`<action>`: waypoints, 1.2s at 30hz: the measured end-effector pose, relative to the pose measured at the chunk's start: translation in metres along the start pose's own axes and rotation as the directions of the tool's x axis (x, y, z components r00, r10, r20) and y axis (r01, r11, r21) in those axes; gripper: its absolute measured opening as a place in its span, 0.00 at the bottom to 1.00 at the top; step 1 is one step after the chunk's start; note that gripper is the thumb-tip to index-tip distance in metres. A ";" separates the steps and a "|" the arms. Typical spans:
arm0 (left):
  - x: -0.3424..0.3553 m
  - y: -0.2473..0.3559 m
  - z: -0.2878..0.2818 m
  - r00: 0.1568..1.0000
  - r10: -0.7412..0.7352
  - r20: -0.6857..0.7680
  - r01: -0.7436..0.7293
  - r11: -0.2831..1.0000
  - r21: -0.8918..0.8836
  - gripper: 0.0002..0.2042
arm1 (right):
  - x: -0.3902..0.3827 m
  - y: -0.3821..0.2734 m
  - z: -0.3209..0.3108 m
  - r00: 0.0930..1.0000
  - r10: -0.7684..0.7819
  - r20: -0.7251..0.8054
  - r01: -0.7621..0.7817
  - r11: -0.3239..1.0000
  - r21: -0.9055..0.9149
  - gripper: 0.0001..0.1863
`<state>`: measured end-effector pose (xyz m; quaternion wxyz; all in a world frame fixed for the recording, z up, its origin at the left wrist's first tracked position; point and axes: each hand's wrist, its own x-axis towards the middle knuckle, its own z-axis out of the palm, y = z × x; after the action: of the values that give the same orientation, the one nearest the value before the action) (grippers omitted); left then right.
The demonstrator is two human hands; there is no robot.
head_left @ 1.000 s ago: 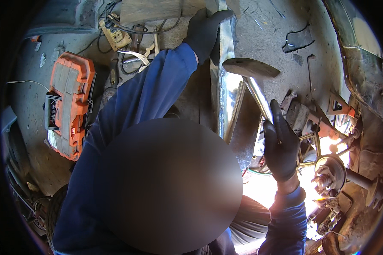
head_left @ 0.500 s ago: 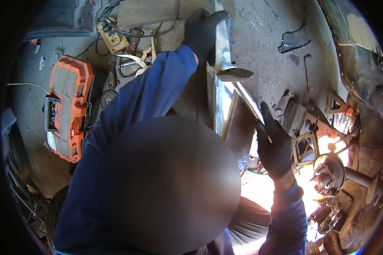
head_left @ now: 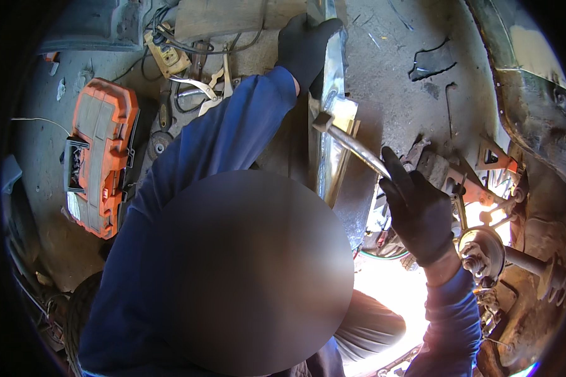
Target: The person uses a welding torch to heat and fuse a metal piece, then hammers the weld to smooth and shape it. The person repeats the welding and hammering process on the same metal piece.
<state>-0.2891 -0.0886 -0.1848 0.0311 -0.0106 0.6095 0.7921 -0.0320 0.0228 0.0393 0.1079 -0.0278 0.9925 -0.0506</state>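
Observation:
My left hand (head_left: 303,53), in a black glove, is closed around the far end of a long, shiny sheet-metal strip (head_left: 334,75). Gloved as well, my right hand (head_left: 420,217) grips the handle of a hammer (head_left: 361,151), some of its fingers stretched along the shaft. The hammer's head (head_left: 322,122) is over the strip's left edge; whether it touches the metal I cannot tell. A piece of wood (head_left: 347,164) shows under the strip's right side. A blurred round patch covers the near middle of the view and hides the strip's near end.
An orange and grey tool case (head_left: 100,160) lies on the floor at left. Near my left forearm are locking pliers (head_left: 198,86), an angle grinder (head_left: 160,141) and a power outlet block (head_left: 168,55) with cables. A wheel hub (head_left: 482,254) and an orange jack stand (head_left: 498,157) are at right.
The hammer has turned, and its head has shifted left and slightly nearer, onto the strip's left side. My right hand has moved right. The left hand keeps its hold, with a slight shift.

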 end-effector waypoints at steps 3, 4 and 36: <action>0.002 -0.003 0.000 0.999 0.031 -0.011 -0.030 0.996 0.082 0.23 | 0.006 -0.005 -0.012 0.996 -0.055 -0.070 0.058 0.997 0.049 0.32; 0.002 -0.004 0.001 1.000 0.010 0.000 -0.010 0.997 0.074 0.23 | 0.009 -0.007 -0.016 0.986 -0.092 -0.137 0.109 0.987 0.117 0.31; -0.004 -0.006 0.014 1.000 -0.002 -0.020 0.002 0.999 0.044 0.13 | -0.027 0.020 0.056 0.981 0.166 -0.103 -0.119 0.926 0.359 0.28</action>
<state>-0.2843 -0.0732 -0.1868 0.0261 -0.0184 0.6270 0.7783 0.0053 0.0389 -0.0111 0.0490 0.0673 0.9718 -0.2206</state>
